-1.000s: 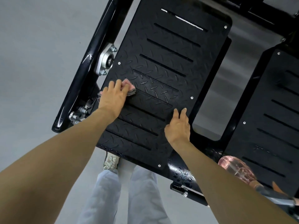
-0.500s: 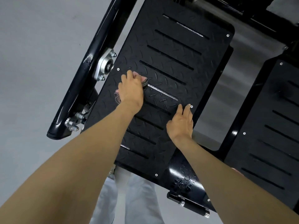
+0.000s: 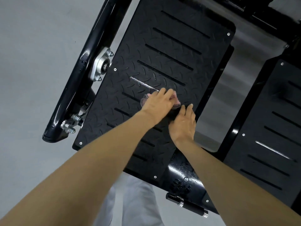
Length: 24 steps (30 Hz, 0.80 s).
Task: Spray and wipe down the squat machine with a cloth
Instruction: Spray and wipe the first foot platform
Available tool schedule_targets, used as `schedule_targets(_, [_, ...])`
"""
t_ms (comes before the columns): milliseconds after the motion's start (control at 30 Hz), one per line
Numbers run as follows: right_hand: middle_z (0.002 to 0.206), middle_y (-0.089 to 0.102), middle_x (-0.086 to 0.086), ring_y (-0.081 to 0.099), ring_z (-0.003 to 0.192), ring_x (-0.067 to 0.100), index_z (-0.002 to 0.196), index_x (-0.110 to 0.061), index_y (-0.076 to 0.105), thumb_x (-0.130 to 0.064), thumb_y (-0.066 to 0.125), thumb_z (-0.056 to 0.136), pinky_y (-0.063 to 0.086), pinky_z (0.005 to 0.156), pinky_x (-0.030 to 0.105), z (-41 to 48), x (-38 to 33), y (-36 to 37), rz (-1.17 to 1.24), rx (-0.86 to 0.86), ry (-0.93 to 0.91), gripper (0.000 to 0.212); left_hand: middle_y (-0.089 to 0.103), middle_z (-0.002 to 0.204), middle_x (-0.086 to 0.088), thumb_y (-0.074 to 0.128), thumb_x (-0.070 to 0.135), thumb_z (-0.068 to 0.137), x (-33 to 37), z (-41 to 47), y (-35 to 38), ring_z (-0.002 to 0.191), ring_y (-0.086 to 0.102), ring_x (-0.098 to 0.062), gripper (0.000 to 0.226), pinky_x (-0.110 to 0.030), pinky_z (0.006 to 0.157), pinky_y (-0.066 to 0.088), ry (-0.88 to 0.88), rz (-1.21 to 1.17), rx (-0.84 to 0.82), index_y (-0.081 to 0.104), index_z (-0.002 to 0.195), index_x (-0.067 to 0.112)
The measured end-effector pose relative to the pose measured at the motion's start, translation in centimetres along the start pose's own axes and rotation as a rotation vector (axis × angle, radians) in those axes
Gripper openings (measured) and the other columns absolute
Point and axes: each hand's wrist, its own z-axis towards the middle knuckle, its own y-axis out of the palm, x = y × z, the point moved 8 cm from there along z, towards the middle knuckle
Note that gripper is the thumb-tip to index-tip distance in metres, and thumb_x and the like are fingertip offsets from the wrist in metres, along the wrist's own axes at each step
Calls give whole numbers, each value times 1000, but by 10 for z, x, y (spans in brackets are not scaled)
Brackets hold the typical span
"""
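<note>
Head — cloth (image 3: 175, 97) gripped beneath left hand (image 3: 158, 104)

The one camera sits on the person's head and looks steeply down and forward. It is close enough that both bare forearms run in from the near bottom corners, and the left hand (image 3: 158, 106) and right hand (image 3: 184, 123) meet about mid-frame. The black foot plate (image 3: 162, 62) fills the middle, slanted, with its far end at the top edge; a second plate (image 3: 268, 128) is cut off at the right, grey floor (image 3: 32, 62) takes the left, and pale trousers (image 3: 138, 201) show at the near edge.
</note>
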Motion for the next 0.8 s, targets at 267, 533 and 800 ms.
schedule_targets(267, [158, -6, 17, 2, 147, 29, 151, -5, 8, -12, 51, 93, 10, 120, 41, -2, -3, 3, 36, 14, 45, 73, 36, 125, -9, 62, -2, 79, -123, -32, -8, 114, 40, -28, 71, -40, 98, 41, -207, 89, -19, 35, 140, 21])
schedule_targets(533, [158, -6, 19, 2, 147, 30, 150, -4, 15, -10, 47, 93, 10, 120, 41, 8, -11, -11, 30, 61, 16, 65, 58, 111, -16, 51, -7, 89, -191, -45, -23, 104, 54, -31, 39, -37, 83, 49, -808, -510, 414, 66, 121, 10])
schedule_targets(800, [158, -5, 18, 4, 146, 29, 150, -6, 13, -10, 47, 93, 11, 120, 40, 40, -19, -29, 55, 73, -24, 67, 34, 133, -18, 50, -9, 83, -146, 9, -28, 117, 37, -35, 59, -43, 93, 39, -644, -274, 138, 40, 138, 6])
